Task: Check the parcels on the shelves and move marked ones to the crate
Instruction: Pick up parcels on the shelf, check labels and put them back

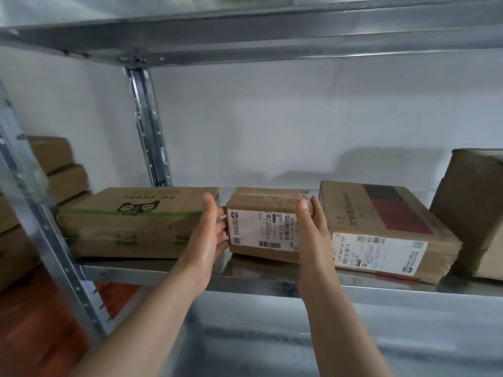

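**Middle parcel held in both hands at shelf front**

The parcel (266, 227) sits near the front edge of the shelf (163, 273), its label facing out. The left hand (209, 232) grasps its left side and the right hand (313, 227) grasps its right side, fingers curled round the ends. Whether it rests on the shelf or is raised cannot be told. The cat box (130, 221) lies just left of it, the red box (381, 221) just right.

Small taped brown parcel (261, 224), white barcode label facing out, clasped between fingers of left hand (209, 232) and right hand (313, 227).
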Demonstrator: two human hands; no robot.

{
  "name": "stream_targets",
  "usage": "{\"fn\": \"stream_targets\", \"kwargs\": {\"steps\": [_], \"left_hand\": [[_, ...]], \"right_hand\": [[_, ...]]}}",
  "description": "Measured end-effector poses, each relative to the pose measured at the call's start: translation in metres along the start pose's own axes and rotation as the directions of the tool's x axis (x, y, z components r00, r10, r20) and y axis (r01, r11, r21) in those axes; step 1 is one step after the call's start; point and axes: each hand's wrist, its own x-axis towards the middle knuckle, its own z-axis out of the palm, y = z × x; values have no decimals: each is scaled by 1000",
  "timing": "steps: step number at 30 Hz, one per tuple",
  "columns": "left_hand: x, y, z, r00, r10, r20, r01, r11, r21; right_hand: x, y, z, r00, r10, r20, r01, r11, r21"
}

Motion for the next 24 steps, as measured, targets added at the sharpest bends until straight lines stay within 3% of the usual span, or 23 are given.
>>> {"fn": "stream_targets", "kwargs": {"steps": [5, 11, 14, 19, 24], "left_hand": [[0, -2, -4, 1000, -9, 30, 8, 1000, 16], [-3, 1, -14, 995, -40, 97, 33, 996, 80], [-4, 5, -15, 990, -61, 126, 47, 992, 114], [-12, 15, -15, 988, -106, 113, 93, 989, 114], [-29, 26, -33, 998, -42, 45, 37, 992, 118]], "right_hand": [[-1, 10, 1, 997, -59, -53, 56, 997, -47], [-4, 12, 7, 973, -173, -155, 117, 941, -318], [-10, 4, 12, 950, -180, -253, 100, 949, -300], [-33, -14, 20, 860, -337, -384, 246, 932, -267], [-51, -27, 35, 804, -388, -450, 346, 922, -175]]}}
